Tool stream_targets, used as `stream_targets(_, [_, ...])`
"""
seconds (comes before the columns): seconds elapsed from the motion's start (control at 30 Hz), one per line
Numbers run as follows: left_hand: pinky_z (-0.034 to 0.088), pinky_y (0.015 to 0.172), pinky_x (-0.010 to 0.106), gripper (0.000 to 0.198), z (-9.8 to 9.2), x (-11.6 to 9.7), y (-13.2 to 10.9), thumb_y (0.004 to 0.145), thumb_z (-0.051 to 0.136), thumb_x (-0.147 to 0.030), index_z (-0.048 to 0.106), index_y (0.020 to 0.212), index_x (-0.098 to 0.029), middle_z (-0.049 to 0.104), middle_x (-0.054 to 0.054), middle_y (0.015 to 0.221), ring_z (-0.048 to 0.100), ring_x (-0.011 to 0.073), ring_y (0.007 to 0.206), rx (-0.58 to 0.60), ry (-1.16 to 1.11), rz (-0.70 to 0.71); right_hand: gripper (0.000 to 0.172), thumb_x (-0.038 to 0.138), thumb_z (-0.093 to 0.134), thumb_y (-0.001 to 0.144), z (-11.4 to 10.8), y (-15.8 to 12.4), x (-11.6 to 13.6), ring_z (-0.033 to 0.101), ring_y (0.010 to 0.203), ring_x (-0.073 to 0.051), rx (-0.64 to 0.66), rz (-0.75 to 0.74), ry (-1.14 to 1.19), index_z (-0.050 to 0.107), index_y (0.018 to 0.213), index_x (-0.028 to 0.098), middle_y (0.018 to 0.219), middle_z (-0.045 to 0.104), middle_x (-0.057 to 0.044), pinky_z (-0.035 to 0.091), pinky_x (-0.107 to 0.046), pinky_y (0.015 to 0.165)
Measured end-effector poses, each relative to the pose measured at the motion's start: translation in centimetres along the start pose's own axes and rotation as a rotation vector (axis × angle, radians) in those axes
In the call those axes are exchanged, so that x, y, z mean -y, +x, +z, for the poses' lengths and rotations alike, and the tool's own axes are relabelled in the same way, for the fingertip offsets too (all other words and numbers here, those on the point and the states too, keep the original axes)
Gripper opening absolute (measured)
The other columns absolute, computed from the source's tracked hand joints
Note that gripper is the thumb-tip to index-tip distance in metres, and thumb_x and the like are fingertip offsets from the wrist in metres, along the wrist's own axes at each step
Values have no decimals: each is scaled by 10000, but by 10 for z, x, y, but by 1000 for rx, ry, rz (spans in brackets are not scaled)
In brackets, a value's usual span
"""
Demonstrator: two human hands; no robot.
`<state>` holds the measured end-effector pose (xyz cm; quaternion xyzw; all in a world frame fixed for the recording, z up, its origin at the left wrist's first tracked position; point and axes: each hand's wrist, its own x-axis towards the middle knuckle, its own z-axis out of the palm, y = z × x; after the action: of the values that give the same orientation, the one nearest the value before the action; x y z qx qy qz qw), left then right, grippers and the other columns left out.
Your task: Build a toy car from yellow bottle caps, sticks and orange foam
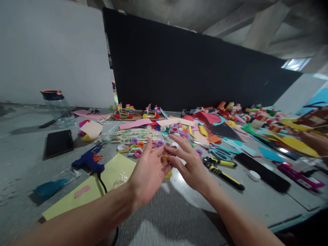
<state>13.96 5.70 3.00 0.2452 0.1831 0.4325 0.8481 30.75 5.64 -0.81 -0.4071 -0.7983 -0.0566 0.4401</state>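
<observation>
Head view, left hand (pixel 150 171) and right hand (pixel 192 169), grip pinching orange piece (pixel 164 158), clear bag (pixel 68 175) with blue contents (pixel 50 188)

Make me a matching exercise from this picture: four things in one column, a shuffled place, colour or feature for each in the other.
1. Glue gun
2. Small orange piece
3. Scissors
4. Bottle

A. Clear body, dark lid
B. Blue handles
C. Dark blue, black cord
D. Between the left hand and right hand

Pairs: 1-C, 2-D, 3-B, 4-A
</observation>
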Motion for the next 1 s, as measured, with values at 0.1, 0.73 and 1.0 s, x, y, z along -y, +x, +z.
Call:
stream_targets(0.1, [542, 943, 313, 680, -1, 1, -1, 1041, 292, -581, 577, 1373, -61, 722, 185, 1142, 702, 216, 976, 36, 22, -1, 330, 267, 474, 1055, 3, -2, 7, 381, 1470, -283, 60, -59, -18, 623, 1345, 219, 1560, 455, -118, 279, -665, 1193])
stream_targets(0.73, [453, 1048, 405, 731, -2, -2, -3, 1015, 281, -641, 561, 1396, -83, 723, 194, 1234, 657, 294, 1188, -22, -19, -60, 687, 556, 238, 1079, 5, -6, 19, 165, 1552, -289, 225, -279, -79, 23, 1636, 215, 1642, 312, -115, -35, -661, 1234])
stream_targets(1.0, [411, 1122, 394, 778, -1, -2, -7, 979, 349, -686, 551, 1420, -77, 686, 203, 1328, 610, 295, 1284, -104, -19, -65, 758, 582, 159, 1071, 7, -9, 31, 98, 1560, -262, 241, -400, 62, -116, 1618, 135, 1698, 16, -114, 162, -500, 1275])
